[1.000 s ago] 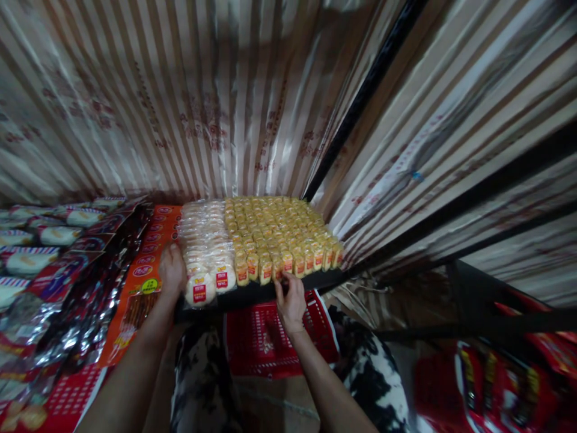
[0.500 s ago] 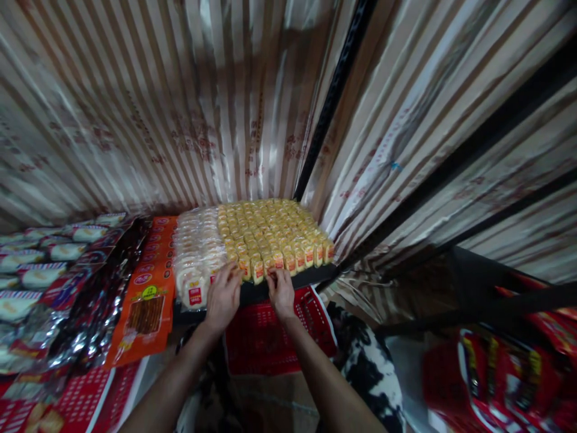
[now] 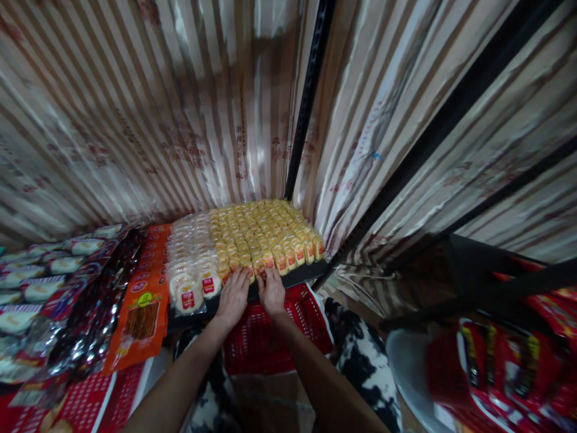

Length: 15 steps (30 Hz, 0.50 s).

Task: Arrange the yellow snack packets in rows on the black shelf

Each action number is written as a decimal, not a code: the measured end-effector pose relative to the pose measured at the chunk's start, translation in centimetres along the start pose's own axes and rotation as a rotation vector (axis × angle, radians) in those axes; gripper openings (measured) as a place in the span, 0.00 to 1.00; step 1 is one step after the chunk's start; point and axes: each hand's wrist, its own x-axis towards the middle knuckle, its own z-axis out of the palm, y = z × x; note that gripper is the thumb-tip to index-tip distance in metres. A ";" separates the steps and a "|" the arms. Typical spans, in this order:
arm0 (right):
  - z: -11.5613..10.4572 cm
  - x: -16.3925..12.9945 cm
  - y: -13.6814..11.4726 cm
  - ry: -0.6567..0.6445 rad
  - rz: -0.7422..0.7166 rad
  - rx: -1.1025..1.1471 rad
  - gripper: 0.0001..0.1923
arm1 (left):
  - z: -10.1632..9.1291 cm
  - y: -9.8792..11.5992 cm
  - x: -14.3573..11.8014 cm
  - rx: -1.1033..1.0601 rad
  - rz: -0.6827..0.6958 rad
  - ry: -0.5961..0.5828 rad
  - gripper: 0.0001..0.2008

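Small yellow wrapped snack packets (image 3: 256, 231) with red labels stand in tight rows on a black shelf (image 3: 300, 274). My left hand (image 3: 233, 296) lies against the front row, its fingers stretched forward and touching the packets. Close beside it, my right hand (image 3: 272, 293) has its thumb and fingers closed at the front of a yellow packet; part of that packet is hidden by the fingers. To the left of the yellow rows are white round packets (image 3: 187, 294) in clear wrap, also with red labels.
An orange snack bag (image 3: 143, 319) and dark shiny packs (image 3: 90, 325) lie further left. Below the shelf is a red basket (image 3: 255, 352). Black metal posts (image 3: 311, 90) rise before striped curtains (image 3: 216, 108). Red packages (image 3: 509, 373) are at the lower right.
My left hand has moved right along the front row, closer to my right hand, uncovering a second white packet. The view has shifted slightly.
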 end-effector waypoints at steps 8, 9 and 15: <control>-0.2 0.2 -0.2 -0.043 0.044 0.040 0.08 | 0.4 -0.2 -0.5 -0.020 0.032 0.028 0.25; -0.2 0.2 -0.1 -0.047 0.050 0.046 0.09 | 0.4 -0.3 -0.6 -0.025 0.037 0.028 0.25; -0.1 0.6 -0.4 -0.067 0.070 -0.024 0.11 | 0.0 -0.8 -0.5 -0.056 0.056 -0.005 0.25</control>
